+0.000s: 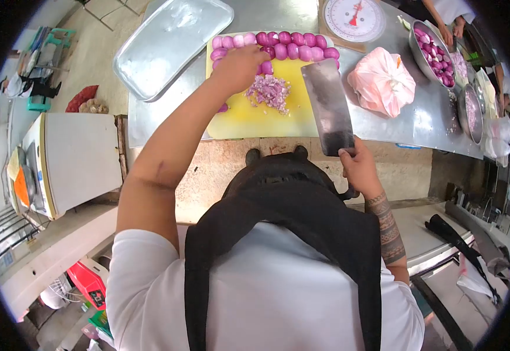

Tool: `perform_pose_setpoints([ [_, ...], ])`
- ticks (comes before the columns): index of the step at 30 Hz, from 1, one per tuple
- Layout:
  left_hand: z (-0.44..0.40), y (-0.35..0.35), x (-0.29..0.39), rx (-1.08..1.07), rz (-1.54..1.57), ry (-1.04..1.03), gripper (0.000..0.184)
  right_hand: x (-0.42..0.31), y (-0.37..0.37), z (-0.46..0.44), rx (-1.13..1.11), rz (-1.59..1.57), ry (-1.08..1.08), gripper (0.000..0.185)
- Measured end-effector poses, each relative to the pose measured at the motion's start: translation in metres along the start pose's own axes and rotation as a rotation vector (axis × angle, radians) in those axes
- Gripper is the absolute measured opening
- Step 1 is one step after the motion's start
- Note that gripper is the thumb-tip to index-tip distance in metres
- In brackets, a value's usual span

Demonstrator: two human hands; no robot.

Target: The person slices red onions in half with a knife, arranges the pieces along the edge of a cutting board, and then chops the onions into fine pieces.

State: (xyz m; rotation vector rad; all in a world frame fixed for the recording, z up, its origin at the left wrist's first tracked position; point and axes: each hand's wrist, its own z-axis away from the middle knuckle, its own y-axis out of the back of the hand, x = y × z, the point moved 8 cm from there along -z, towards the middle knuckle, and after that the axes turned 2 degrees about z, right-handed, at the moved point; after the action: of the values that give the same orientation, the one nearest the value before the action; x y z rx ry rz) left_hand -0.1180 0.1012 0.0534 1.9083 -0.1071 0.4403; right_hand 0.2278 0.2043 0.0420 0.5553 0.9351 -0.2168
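My left hand [240,67] reaches over the yellow cutting board [237,124], bent down at the onions on its left part; its fingertips are partly hidden, and what they hold cannot be made out. Rows of peeled purple onions [293,51] line the board's far edge. A pile of chopped onion [269,92] lies at the middle, just right of my left hand. My right hand [357,167] is closed on the handle end of a wide cleaver [330,105], whose blade points away from me over the board's right edge.
Left of the board lies a metal tray [173,47]. To the right are a scale [354,19], a tied plastic bag [382,82], a bowl of onions [433,55] and a bowl of chopped onion [471,114]. Another person's hands [451,30] are at the far right.
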Motion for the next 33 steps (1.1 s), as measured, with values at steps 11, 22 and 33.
perform_pose_setpoints([
  [11,-0.048,-0.087,-0.01,-0.603,-0.121,-0.147,0.025,0.036,0.012,0.025,0.08,0.034,-0.037,0.038],
  [22,-0.031,0.034,0.019,-0.038,0.234,0.356,0.037,-0.01,-0.06,-0.044,-0.301,0.478,0.382,0.028],
  [33,0.102,-0.032,0.056,0.022,0.053,0.698,0.04,-0.019,-0.057,-0.077,-0.298,0.503,0.404,0.029],
])
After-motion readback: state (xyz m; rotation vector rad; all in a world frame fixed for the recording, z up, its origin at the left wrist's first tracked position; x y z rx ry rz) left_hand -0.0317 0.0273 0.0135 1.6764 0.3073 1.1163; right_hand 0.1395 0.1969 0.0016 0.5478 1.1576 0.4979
